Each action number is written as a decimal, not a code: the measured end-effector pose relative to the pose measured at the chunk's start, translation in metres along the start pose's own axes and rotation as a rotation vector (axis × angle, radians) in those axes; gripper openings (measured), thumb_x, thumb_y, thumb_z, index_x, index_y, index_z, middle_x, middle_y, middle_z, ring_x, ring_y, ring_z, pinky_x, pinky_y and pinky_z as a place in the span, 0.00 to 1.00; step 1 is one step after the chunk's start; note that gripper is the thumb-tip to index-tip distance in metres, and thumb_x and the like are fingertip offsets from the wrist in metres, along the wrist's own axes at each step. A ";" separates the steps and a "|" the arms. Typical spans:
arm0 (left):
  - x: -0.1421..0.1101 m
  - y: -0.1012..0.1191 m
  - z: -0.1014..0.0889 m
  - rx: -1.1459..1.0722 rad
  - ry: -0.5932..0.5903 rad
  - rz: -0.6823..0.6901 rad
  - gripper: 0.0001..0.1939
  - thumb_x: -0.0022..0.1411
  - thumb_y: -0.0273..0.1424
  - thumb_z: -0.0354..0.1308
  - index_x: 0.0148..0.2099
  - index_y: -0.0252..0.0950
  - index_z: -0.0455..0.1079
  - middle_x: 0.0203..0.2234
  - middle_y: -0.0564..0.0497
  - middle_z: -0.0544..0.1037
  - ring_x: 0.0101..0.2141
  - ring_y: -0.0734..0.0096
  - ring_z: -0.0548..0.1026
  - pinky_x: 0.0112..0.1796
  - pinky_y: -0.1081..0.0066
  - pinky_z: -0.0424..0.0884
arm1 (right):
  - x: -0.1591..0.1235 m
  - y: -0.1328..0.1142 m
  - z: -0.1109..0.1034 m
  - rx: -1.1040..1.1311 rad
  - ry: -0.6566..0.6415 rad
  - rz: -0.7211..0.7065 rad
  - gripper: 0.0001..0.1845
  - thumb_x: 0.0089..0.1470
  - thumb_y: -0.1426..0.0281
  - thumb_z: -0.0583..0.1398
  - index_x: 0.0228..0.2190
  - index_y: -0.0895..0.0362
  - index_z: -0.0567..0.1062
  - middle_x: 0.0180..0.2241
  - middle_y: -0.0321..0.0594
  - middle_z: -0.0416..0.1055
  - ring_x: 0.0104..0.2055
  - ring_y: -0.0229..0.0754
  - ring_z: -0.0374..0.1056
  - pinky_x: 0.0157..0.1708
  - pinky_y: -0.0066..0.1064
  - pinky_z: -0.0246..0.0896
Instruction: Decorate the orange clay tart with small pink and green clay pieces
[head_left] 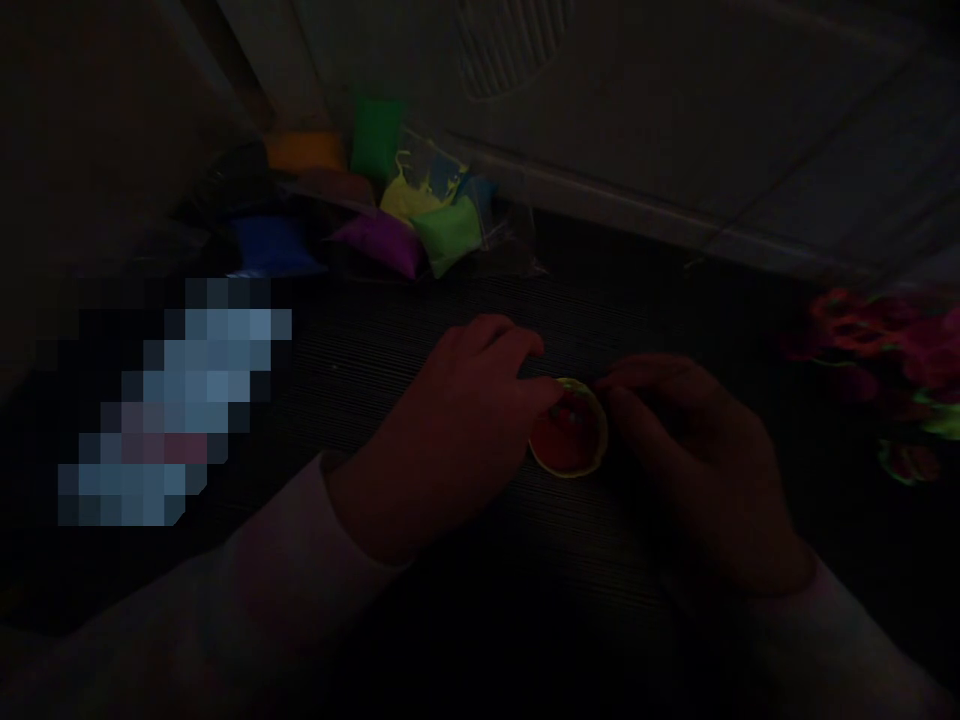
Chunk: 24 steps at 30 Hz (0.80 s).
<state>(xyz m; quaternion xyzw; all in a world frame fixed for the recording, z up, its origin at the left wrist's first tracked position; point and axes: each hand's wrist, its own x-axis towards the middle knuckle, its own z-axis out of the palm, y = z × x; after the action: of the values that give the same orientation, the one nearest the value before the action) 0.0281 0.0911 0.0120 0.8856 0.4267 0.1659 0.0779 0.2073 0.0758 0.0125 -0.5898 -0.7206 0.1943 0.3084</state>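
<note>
On the dark surface lies a small round red piece (568,445) with a thin yellow rim, which looks like modelling clay. A small green spot shows near its top. My left hand (472,420) reaches over from the left, its thumb at the upper left of the rim and its index finger held apart above. At the right side of the rim, the thumb and finger of my right hand (697,455) are pinched together. Whatever lies between those fingertips is too dark to make out.
Clear bags with soft coloured packets lie at the back left, among them a purple packet (382,243), a blue packet (274,245) and an orange packet (306,152). A blurred-out bright object (180,410) is at left. Small colourful pieces (892,340) pile at right. A wall (675,130) stands behind.
</note>
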 end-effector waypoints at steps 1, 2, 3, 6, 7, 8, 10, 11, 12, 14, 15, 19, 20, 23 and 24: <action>0.000 0.000 0.000 0.001 -0.002 0.000 0.13 0.58 0.26 0.49 0.43 0.40 0.69 0.42 0.48 0.67 0.45 0.60 0.63 0.42 0.61 0.62 | -0.001 0.001 -0.001 0.011 0.002 -0.008 0.05 0.50 0.70 0.55 0.31 0.53 0.71 0.36 0.37 0.68 0.39 0.40 0.65 0.37 0.34 0.61; 0.000 0.000 -0.001 0.003 -0.003 0.000 0.12 0.58 0.26 0.49 0.43 0.40 0.69 0.42 0.48 0.67 0.45 0.60 0.63 0.42 0.61 0.62 | -0.001 0.002 -0.002 0.013 -0.002 -0.024 0.06 0.50 0.71 0.55 0.31 0.53 0.71 0.36 0.38 0.68 0.40 0.40 0.65 0.38 0.33 0.61; 0.000 0.000 -0.001 0.004 -0.004 0.001 0.12 0.58 0.26 0.49 0.43 0.40 0.69 0.42 0.48 0.67 0.45 0.60 0.63 0.42 0.61 0.62 | -0.002 0.002 -0.003 0.005 -0.007 -0.045 0.06 0.50 0.72 0.55 0.30 0.53 0.71 0.37 0.38 0.68 0.41 0.41 0.65 0.38 0.33 0.61; 0.000 0.000 0.000 0.005 0.005 0.009 0.12 0.58 0.26 0.48 0.43 0.39 0.69 0.42 0.47 0.67 0.45 0.60 0.63 0.42 0.61 0.62 | -0.003 0.002 -0.003 -0.065 -0.038 -0.118 0.07 0.49 0.73 0.55 0.31 0.54 0.72 0.37 0.39 0.67 0.40 0.40 0.65 0.38 0.35 0.61; 0.001 0.000 0.000 0.006 0.007 0.011 0.12 0.58 0.26 0.48 0.42 0.39 0.69 0.42 0.47 0.67 0.45 0.60 0.63 0.42 0.61 0.62 | -0.003 0.001 -0.003 -0.097 -0.047 -0.142 0.08 0.49 0.73 0.55 0.32 0.54 0.72 0.37 0.40 0.67 0.39 0.41 0.65 0.38 0.35 0.61; 0.001 0.000 0.001 0.006 0.012 0.014 0.12 0.58 0.26 0.48 0.42 0.39 0.69 0.42 0.47 0.67 0.45 0.60 0.63 0.42 0.61 0.63 | -0.003 0.001 -0.002 -0.124 -0.052 -0.165 0.08 0.49 0.73 0.54 0.32 0.55 0.73 0.37 0.41 0.67 0.39 0.41 0.65 0.38 0.35 0.61; 0.001 0.000 0.001 0.009 0.018 0.018 0.12 0.58 0.26 0.47 0.42 0.38 0.69 0.42 0.47 0.67 0.44 0.60 0.63 0.42 0.61 0.63 | -0.003 0.000 -0.002 -0.162 -0.066 -0.195 0.10 0.49 0.73 0.54 0.34 0.55 0.73 0.38 0.42 0.67 0.40 0.41 0.65 0.37 0.36 0.61; 0.001 0.000 0.001 0.009 0.019 0.018 0.12 0.59 0.27 0.47 0.42 0.38 0.69 0.42 0.47 0.67 0.44 0.60 0.63 0.42 0.60 0.63 | -0.003 0.000 -0.001 -0.178 -0.073 -0.198 0.10 0.49 0.73 0.54 0.34 0.55 0.73 0.38 0.42 0.67 0.39 0.41 0.65 0.36 0.36 0.62; 0.001 0.000 0.001 0.008 0.019 0.018 0.12 0.59 0.27 0.47 0.42 0.38 0.69 0.41 0.47 0.67 0.44 0.60 0.63 0.42 0.60 0.63 | -0.003 0.000 -0.001 -0.190 -0.080 -0.196 0.11 0.50 0.72 0.54 0.35 0.55 0.73 0.38 0.42 0.67 0.39 0.41 0.65 0.36 0.36 0.62; 0.001 0.001 0.001 0.007 0.023 0.017 0.12 0.58 0.27 0.48 0.41 0.38 0.70 0.41 0.47 0.67 0.44 0.60 0.63 0.42 0.60 0.63 | -0.004 0.000 0.000 -0.205 -0.094 -0.191 0.11 0.49 0.73 0.54 0.35 0.55 0.73 0.39 0.42 0.66 0.40 0.41 0.65 0.36 0.36 0.62; 0.001 0.001 0.001 0.008 0.024 0.015 0.11 0.58 0.27 0.48 0.41 0.38 0.70 0.41 0.47 0.67 0.44 0.60 0.63 0.42 0.60 0.63 | -0.004 0.000 0.000 -0.210 -0.098 -0.192 0.11 0.49 0.73 0.54 0.36 0.55 0.73 0.40 0.42 0.66 0.40 0.41 0.64 0.36 0.36 0.62; 0.002 0.001 0.002 0.009 0.035 0.019 0.11 0.58 0.27 0.48 0.41 0.39 0.70 0.40 0.48 0.68 0.44 0.61 0.64 0.42 0.61 0.64 | -0.005 0.000 0.001 -0.210 -0.097 -0.203 0.12 0.50 0.72 0.53 0.36 0.54 0.72 0.40 0.42 0.66 0.41 0.41 0.64 0.36 0.36 0.62; 0.002 0.001 0.002 0.010 0.038 0.023 0.11 0.58 0.27 0.48 0.41 0.39 0.70 0.40 0.48 0.68 0.44 0.61 0.64 0.42 0.61 0.64 | -0.005 0.000 0.001 -0.205 -0.089 -0.204 0.11 0.50 0.72 0.53 0.36 0.54 0.72 0.40 0.42 0.66 0.40 0.41 0.65 0.37 0.36 0.62; 0.001 0.001 0.002 0.012 0.038 0.024 0.12 0.58 0.27 0.48 0.42 0.39 0.69 0.40 0.48 0.68 0.44 0.61 0.64 0.41 0.61 0.64 | -0.004 0.000 0.000 -0.197 -0.032 -0.221 0.09 0.50 0.73 0.54 0.34 0.56 0.72 0.38 0.42 0.68 0.40 0.41 0.65 0.38 0.36 0.62; 0.001 0.001 0.002 0.011 0.038 0.023 0.12 0.58 0.27 0.48 0.42 0.39 0.69 0.40 0.48 0.68 0.44 0.61 0.64 0.41 0.61 0.64 | -0.004 0.000 -0.001 -0.202 -0.015 -0.231 0.09 0.50 0.73 0.54 0.33 0.56 0.72 0.37 0.42 0.68 0.40 0.41 0.65 0.38 0.36 0.62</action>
<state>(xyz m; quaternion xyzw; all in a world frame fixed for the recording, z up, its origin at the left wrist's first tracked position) 0.0297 0.0914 0.0104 0.8875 0.4188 0.1815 0.0630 0.2085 0.0722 0.0120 -0.5294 -0.8019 0.0884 0.2626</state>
